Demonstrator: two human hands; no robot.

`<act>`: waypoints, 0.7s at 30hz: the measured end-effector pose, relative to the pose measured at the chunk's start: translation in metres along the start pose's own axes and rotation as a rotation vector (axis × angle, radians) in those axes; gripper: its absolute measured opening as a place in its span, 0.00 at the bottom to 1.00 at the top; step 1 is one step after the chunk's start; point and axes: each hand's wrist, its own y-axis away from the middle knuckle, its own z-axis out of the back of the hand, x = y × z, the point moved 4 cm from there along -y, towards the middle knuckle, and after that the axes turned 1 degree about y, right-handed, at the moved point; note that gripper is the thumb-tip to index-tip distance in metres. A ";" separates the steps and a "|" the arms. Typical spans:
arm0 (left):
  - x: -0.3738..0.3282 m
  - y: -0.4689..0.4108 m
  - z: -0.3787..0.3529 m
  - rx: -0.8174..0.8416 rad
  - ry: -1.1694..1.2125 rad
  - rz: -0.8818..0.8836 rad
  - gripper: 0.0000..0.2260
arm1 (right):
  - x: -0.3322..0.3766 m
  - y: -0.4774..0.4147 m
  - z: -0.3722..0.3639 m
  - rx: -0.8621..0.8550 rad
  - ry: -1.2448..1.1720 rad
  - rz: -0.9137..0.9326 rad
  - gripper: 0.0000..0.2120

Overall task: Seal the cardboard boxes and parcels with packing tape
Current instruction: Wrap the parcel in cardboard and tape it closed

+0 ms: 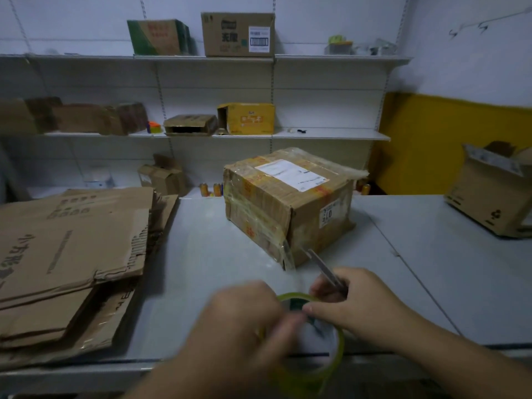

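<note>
Tape roll point(293, 297) is gripped by L hand point(241, 318), scissors point(322, 264) clenched in R hand point(354, 300) (strip point(289, 254) taut to box point(288, 203), mid-table); if slack is allowed at cutting, strip may be wrinkled.

Up the back, white shelving point(331, 135) runs along the wall, small orange cans point(205, 189) standing in a row on its lowest level, a bright multicoloured block point(154, 127) on the middle one, a yellow wall panel point(446, 145) to the right, and a grey table point(403, 254) out in front.
</note>
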 end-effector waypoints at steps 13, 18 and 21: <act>0.093 -0.133 -0.006 0.500 -0.474 0.037 0.47 | -0.015 0.001 0.059 -0.095 0.021 0.085 0.06; 0.097 -0.129 -0.006 0.534 -0.455 0.040 0.49 | -0.012 -0.010 0.082 -0.027 0.169 0.196 0.12; 0.098 -0.127 -0.009 0.452 -0.446 0.053 0.47 | -0.011 -0.018 0.086 0.067 0.214 0.208 0.15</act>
